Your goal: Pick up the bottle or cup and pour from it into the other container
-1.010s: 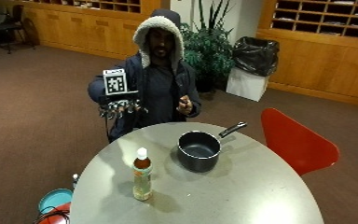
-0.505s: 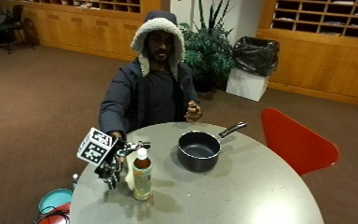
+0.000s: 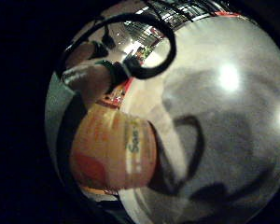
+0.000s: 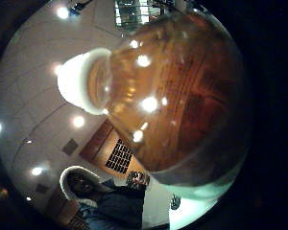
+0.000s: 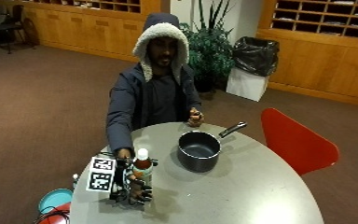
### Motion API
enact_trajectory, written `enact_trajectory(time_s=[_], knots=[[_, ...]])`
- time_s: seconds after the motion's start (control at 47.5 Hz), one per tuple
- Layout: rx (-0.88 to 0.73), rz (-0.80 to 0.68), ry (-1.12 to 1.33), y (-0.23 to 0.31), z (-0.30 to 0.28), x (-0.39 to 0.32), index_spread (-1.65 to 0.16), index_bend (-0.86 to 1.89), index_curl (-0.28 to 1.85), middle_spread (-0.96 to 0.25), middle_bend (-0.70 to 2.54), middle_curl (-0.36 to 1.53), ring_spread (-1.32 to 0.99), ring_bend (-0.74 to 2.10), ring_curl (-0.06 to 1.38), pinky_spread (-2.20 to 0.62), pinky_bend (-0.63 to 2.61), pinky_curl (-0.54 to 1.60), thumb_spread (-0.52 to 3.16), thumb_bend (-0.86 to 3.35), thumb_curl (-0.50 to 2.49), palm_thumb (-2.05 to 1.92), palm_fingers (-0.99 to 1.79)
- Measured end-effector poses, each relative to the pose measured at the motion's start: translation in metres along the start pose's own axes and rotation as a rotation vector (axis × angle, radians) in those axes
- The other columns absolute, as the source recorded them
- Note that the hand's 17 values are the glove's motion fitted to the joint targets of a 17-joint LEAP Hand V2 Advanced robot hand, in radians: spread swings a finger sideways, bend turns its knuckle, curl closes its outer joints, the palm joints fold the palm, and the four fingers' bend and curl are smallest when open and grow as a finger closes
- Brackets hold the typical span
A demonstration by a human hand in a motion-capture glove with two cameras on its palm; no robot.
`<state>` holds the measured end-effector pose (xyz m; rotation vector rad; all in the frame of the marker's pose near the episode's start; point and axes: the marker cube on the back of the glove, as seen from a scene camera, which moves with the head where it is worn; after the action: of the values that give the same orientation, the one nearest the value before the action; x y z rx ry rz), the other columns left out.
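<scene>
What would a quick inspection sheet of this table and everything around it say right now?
Surface: round grey table, bare in the middle.
Job's things: bottle with white cap, upright near the table's edge; dark saucepan beside it, apart, handle pointing away.
Clutter: teal item below the table's edge.
Grippers: gloved right hand wraps the bottle.
Cables: nothing noted.
Surroundings: red chair, plant, bagged bin, wooden cabinets.
</scene>
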<state>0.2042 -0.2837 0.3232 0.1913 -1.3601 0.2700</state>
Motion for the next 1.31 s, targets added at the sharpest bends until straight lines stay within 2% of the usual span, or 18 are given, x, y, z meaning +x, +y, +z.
enact_trajectory(time_s=[0.042, 0.147, 0.211, 0.505, 0.653, 0.737, 0.863, 0.968, 1.137, 1.305], knots=[[0.007, 0.009, -0.005, -0.002, 0.001, 0.0, -0.33, 0.09, 0.18, -0.06, 0.31, 0.35, 0.05, 0.53, 0.34, 0.27, 0.56, 0.34, 0.76, -0.01, 0.41, 0.78, 0.68], [0.027, 0.016, -0.019, -0.007, 0.003, -0.001, -0.34, 0.15, 0.21, -0.17, 0.39, 0.38, -0.06, 0.61, 0.35, 0.22, 0.43, 0.31, 0.72, 0.01, 0.46, 0.89, 1.01], [0.024, 0.001, -0.015, -0.004, 0.004, 0.0, -0.33, 0.13, 0.22, -0.2, 0.38, 0.39, -0.11, 0.65, 0.36, 0.19, 0.38, 0.3, 0.69, 0.0, 0.48, 0.93, 1.09], [0.009, -0.06, 0.032, 0.014, 0.003, -0.018, -0.31, 0.11, 0.26, -0.25, 0.35, 0.41, -0.17, 0.64, 0.39, 0.05, 0.38, 0.34, 0.53, -0.03, 0.56, 1.0, 1.14], [0.021, -0.125, 0.08, 0.022, -0.004, -0.071, -0.3, 0.11, 0.27, -0.25, 0.34, 0.42, -0.18, 0.64, 0.39, 0.01, 0.39, 0.35, 0.5, -0.03, 0.58, 1.0, 1.14], [0.022, -0.217, 0.185, 0.029, -0.008, -0.101, -0.3, 0.1, 0.26, -0.25, 0.34, 0.43, -0.18, 0.63, 0.39, 0.0, 0.4, 0.35, 0.48, -0.04, 0.59, 1.0, 1.14], [0.002, -0.189, 0.386, 0.035, -0.01, -0.161, -0.29, 0.1, 0.26, -0.25, 0.33, 0.44, -0.19, 0.63, 0.39, -0.02, 0.42, 0.36, 0.46, -0.04, 0.61, 0.99, 1.14], [0.094, -0.242, 0.601, 0.042, 0.004, -0.202, -0.29, 0.1, 0.26, -0.25, 0.33, 0.44, -0.19, 0.63, 0.4, -0.05, 0.45, 0.37, 0.46, -0.04, 0.62, 0.99, 1.15], [-0.091, -0.374, 0.995, 0.063, 0.03, -0.229, -0.28, 0.1, 0.26, -0.25, 0.32, 0.45, -0.19, 0.63, 0.4, -0.06, 0.46, 0.38, 0.45, -0.04, 0.63, 0.99, 1.15], [-0.19, -0.436, 1.219, 0.07, 0.061, -0.236, -0.28, 0.1, 0.25, -0.25, 0.32, 0.46, -0.19, 0.63, 0.4, -0.07, 0.47, 0.38, 0.46, -0.04, 0.64, 0.98, 1.15]])
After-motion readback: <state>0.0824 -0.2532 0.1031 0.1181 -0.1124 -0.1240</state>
